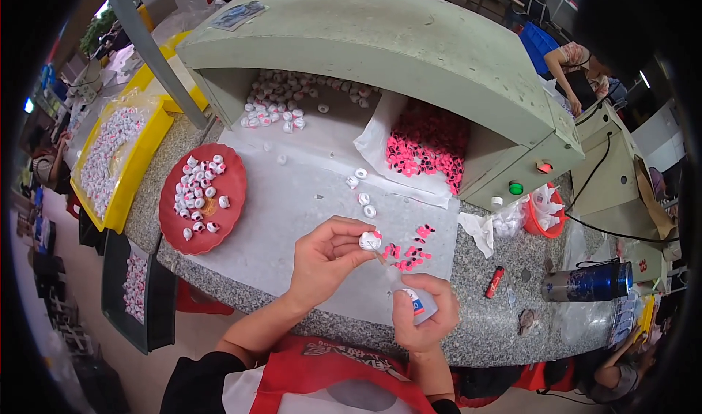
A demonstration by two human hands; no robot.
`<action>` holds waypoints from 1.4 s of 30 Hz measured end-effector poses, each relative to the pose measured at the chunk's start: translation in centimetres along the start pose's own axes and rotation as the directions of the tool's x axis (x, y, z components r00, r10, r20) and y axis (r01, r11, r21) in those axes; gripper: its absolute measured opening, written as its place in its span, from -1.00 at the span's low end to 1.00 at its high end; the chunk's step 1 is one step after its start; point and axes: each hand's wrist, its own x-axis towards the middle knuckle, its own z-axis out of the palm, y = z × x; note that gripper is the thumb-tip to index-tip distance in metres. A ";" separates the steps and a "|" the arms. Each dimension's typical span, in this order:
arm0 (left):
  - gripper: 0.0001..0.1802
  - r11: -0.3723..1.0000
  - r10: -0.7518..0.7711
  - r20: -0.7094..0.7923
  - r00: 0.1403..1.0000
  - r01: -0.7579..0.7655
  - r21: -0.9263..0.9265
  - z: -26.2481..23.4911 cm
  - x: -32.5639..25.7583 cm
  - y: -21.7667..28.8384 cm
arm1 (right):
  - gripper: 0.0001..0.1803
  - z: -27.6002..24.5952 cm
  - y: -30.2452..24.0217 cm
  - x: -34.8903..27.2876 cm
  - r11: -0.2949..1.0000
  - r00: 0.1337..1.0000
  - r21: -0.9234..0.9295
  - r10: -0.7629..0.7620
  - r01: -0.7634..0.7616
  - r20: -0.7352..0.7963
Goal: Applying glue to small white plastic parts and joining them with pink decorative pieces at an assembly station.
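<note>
A small white cap (370, 240) with a pink piece on it sits pinched in the fingertips of the left hand (325, 257), held above a white sheet (292, 209) on a speckled stone worktable (504, 326). Just below it, the right hand (424, 313) grips a small glue bottle (414, 301), nozzle tilted up toward the cap. Loose pink pieces (408, 257) lie beside them, and a red plate (219, 220) of white caps sits to the left.

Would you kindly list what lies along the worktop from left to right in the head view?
Yellow tray → red plate of white pieces → left hand holding a small white piece → right hand gripping a small bottle → red lighter → dark blue cylinder.
</note>
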 end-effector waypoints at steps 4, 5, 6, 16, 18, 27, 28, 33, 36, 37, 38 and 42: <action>-0.70 0.999 0.025 0.007 1.000 -0.025 0.026 -0.3 0.2 -0.1 | -0.81 -0.1 -0.3 0.3 0.999 0.999 0.037 0.021 -0.023 0.036; -0.70 0.999 0.024 0.007 1.000 -0.025 0.027 -0.3 0.2 -0.1 | -0.82 -0.2 -0.4 0.4 0.999 0.998 0.037 0.030 -0.032 0.059; -0.70 0.999 0.028 -0.001 1.000 -0.028 0.042 -0.3 0.2 -0.1 | -0.82 -0.3 -0.4 0.5 0.999 0.996 0.036 0.038 -0.041 0.083; -0.69 0.988 -0.153 -0.019 0.988 0.152 -0.021 -0.2 0.2 0.7 | -0.85 -0.2 0.1 0.2 0.999 0.999 0.034 0.030 -0.031 0.022; -0.68 0.989 -0.147 -0.010 0.989 0.146 -0.038 -0.5 0.3 0.5 | -0.85 -0.3 0.0 0.2 0.999 1.000 0.041 -0.006 0.006 -0.009; -0.67 0.975 -0.189 0.021 0.982 0.190 -0.117 -0.9 0.8 0.2 | -0.84 -0.3 0.2 0.6 1.000 1.000 0.023 0.016 -0.016 -0.015; -0.67 0.973 -0.198 0.017 0.980 0.198 -0.122 -1.0 0.9 0.3 | -0.84 -0.4 0.2 0.7 1.000 1.000 0.028 0.014 -0.013 -0.015; -0.68 0.977 -0.171 0.018 0.985 0.172 -0.129 -1.4 0.7 0.6 | -0.85 -0.1 -0.4 0.8 0.997 0.998 -0.041 0.057 -0.058 -0.026; -0.69 0.973 -0.182 0.031 0.983 0.185 -0.135 -1.2 1.2 0.9 | -0.86 -0.2 -0.2 0.6 0.995 0.997 -0.085 0.051 -0.057 -0.065; -0.69 0.967 -0.213 0.054 0.976 0.218 -0.130 -1.1 0.9 1.0 | -0.87 -0.3 -0.2 0.3 0.993 0.994 -0.081 0.078 -0.084 -0.070; -0.69 0.974 -0.186 0.037 0.982 0.190 -0.125 -1.1 0.7 1.1 | -0.87 -0.3 -0.3 0.5 0.996 0.997 -0.062 0.055 -0.059 -0.059; -0.70 0.973 -0.192 0.061 0.979 0.198 -0.119 -1.3 -0.1 1.2 | -0.85 -0.2 -0.7 0.1 0.997 0.998 -0.044 0.065 -0.066 -0.023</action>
